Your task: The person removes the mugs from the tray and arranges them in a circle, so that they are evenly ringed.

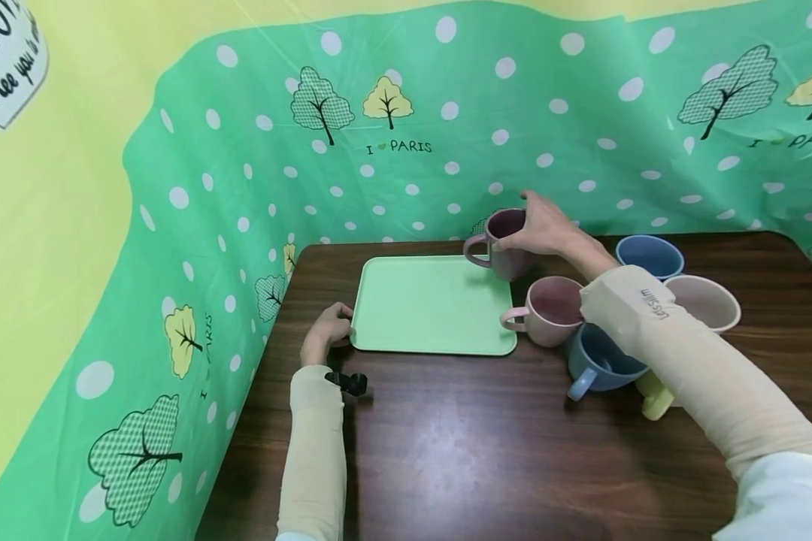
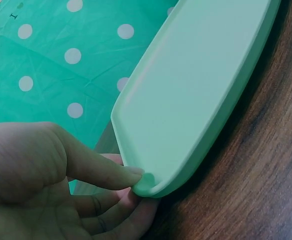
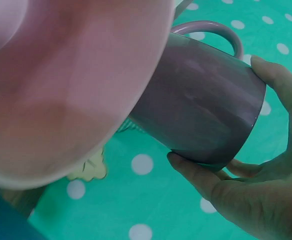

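Observation:
My right hand [image 1: 546,225] grips a dark mauve mug [image 1: 509,263] near its rim, above the tray's far right corner. Its handle points left. In the right wrist view, the thumb and fingers [image 3: 198,175] span the mauve mug [image 3: 201,100], while a pink mug [image 3: 81,95] fills the near left. On the table lies a pale green rectangular tray [image 1: 433,304] with nothing on it. My left hand [image 1: 328,328] pinches its near left corner; the left wrist view has the thumb [image 2: 121,176] over the rim of the tray [image 2: 186,90] and fingers underneath.
Right of the tray stand a dusty pink mug [image 1: 546,324], a blue mug [image 1: 598,368], another blue mug [image 1: 649,255], a pale pink mug [image 1: 707,300] and a yellow mug [image 1: 656,398], partly behind my right arm. A green dotted cloth [image 1: 446,180] hangs behind the brown table [image 1: 433,451].

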A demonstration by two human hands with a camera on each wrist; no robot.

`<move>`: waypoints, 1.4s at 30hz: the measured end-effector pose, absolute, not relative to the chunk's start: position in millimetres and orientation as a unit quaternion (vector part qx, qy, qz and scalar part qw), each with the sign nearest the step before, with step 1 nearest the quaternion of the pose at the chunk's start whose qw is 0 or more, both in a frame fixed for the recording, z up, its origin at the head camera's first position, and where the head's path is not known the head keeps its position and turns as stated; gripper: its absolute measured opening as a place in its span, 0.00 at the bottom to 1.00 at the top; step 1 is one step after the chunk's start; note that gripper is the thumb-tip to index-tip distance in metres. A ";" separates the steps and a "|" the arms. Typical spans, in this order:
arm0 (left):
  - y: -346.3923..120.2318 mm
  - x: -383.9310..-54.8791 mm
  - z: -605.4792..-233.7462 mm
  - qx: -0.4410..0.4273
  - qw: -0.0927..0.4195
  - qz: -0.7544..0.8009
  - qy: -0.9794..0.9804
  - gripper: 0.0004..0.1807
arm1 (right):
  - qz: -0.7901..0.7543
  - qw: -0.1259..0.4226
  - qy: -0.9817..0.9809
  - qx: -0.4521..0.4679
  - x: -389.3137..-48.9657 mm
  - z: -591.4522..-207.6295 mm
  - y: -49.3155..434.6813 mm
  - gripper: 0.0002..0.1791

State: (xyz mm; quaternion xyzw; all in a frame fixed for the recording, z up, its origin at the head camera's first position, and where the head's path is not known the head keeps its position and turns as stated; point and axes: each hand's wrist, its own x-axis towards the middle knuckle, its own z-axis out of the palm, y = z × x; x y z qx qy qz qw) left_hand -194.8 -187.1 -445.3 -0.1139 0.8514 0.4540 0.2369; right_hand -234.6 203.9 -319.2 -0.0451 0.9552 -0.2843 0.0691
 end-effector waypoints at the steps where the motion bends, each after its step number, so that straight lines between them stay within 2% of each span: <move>1: -187.1 -194.9 -445.3 -0.114 0.237 0.452 0.852 0.19 | -0.283 0.072 0.956 -0.041 -233.9 -319.6 207.2 0.61; 12: -187.1 -195.6 -444.4 -0.117 0.237 0.457 0.849 0.19 | -0.271 0.099 0.957 -0.011 -225.6 -329.8 238.2 0.62; 28: -185.8 -196.1 -441.8 -0.122 0.241 0.446 0.853 0.20 | -0.243 0.104 0.964 0.039 -217.9 -341.2 257.7 0.54; 42: -184.9 -195.2 -444.4 -0.121 0.238 0.449 0.853 0.19 | -0.203 0.097 0.973 0.055 -212.6 -350.1 273.1 0.57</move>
